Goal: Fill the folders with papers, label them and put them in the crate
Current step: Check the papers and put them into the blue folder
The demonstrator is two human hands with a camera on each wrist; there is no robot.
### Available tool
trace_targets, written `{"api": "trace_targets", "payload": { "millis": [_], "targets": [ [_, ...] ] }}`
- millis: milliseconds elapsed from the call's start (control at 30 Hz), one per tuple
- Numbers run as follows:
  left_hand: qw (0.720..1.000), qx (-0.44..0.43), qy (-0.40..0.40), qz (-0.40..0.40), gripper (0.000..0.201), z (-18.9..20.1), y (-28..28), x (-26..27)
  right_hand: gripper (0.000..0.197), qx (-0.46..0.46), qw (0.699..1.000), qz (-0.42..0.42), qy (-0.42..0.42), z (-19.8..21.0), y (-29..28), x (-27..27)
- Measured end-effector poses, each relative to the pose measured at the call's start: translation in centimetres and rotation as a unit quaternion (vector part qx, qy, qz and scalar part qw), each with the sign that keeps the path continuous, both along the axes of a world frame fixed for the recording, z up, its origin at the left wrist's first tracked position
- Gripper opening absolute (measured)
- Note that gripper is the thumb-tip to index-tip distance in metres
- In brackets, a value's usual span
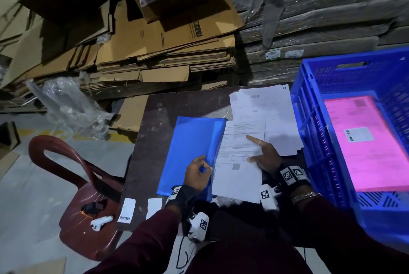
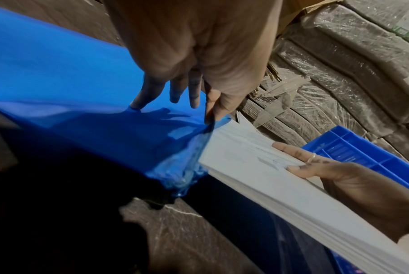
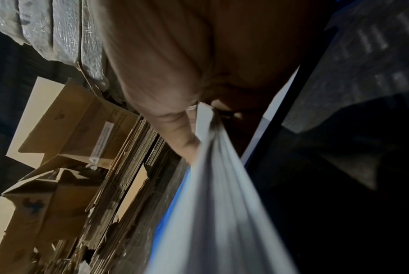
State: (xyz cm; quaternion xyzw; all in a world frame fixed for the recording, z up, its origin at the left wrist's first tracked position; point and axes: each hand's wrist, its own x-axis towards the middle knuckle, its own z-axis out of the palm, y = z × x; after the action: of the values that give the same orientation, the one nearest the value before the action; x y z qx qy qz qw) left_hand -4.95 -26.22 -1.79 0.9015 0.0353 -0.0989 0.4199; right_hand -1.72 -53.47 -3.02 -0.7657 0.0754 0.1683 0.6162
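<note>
A blue folder (image 1: 190,147) lies open-edged on the dark table (image 1: 150,141). My left hand (image 1: 204,166) pinches its right cover edge near the front and holds it lifted; the left wrist view shows the thumb and fingers on the blue folder (image 2: 69,83). My right hand (image 1: 257,149) grips a stack of printed papers (image 1: 239,163), index finger and thumb spread on top, with the stack's left edge at the folder's opening. The papers (image 3: 217,204) run between the fingers in the right wrist view. A blue crate (image 1: 314,119) on the right holds a labelled pink folder (image 1: 371,141).
More loose sheets (image 1: 265,105) lie at the table's far side beside the crate. Two white barcode labels (image 1: 126,210) sit at the table's front left edge. A red plastic chair (image 1: 73,174) stands to the left. Flattened cardboard (image 1: 168,48) and wrapped stacks fill the background.
</note>
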Motion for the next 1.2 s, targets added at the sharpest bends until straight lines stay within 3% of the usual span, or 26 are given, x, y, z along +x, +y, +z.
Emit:
{"api": "trace_targets", "payload": {
  "millis": [133, 267, 467, 533, 633, 733, 800, 867, 967, 1067, 1200],
  "targets": [
    [0.999, -0.030, -0.018, -0.016, 0.036, 0.2, -0.1, -0.4, 0.082, -0.023, 1.000, 0.019, -0.002, 0.0, 1.2, 0.7],
    [0.998, -0.014, -0.021, -0.050, 0.014, 0.4, -0.5, -0.4, 0.080, -0.028, 0.998, 0.053, -0.021, -0.4, 3.4, 1.3],
    [0.997, 0.015, 0.005, -0.070, 0.006, 0.0, 0.7, 0.5, 0.080, -0.065, 0.998, 0.020, -0.017, -0.8, 5.7, 1.6],
    [0.996, 0.071, 0.010, -0.046, 0.020, -0.3, 2.8, 1.3, 0.071, -0.111, 0.993, 0.023, -0.037, -0.8, 5.5, 0.9],
    [0.985, 0.169, 0.002, -0.021, 0.075, -0.9, 7.4, 2.3, 0.057, -0.171, 0.982, -0.002, -0.081, -0.9, 5.2, -1.1],
    [0.967, 0.231, 0.089, -0.063, 0.114, -1.7, 10.3, 2.8, 0.058, -0.197, 0.978, -0.032, -0.053, -0.8, 5.2, -3.1],
    [0.957, 0.232, 0.142, -0.106, 0.128, -2.3, 11.1, 2.9, 0.058, -0.201, 0.978, -0.035, -0.049, -0.5, 6.0, -4.2],
    [0.946, 0.238, 0.177, -0.132, 0.128, -2.9, 11.0, 2.8, 0.061, -0.233, 0.971, 0.002, -0.054, -0.2, 7.2, -5.1],
    [0.942, 0.244, 0.190, -0.130, 0.123, -2.6, 10.0, 2.5, 0.068, -0.282, 0.956, 0.073, 0.010, 0.5, 9.2, -5.2],
    [0.948, 0.228, 0.182, -0.127, 0.121, -2.0, 9.6, 2.5, 0.070, -0.310, 0.948, 0.076, 0.017, 0.6, 11.0, -4.9],
    [0.957, 0.200, 0.162, -0.133, 0.116, -1.4, 10.2, 2.7, 0.071, -0.270, 0.961, 0.063, 0.005, 1.0, 12.4, -5.0]
  ]
}}
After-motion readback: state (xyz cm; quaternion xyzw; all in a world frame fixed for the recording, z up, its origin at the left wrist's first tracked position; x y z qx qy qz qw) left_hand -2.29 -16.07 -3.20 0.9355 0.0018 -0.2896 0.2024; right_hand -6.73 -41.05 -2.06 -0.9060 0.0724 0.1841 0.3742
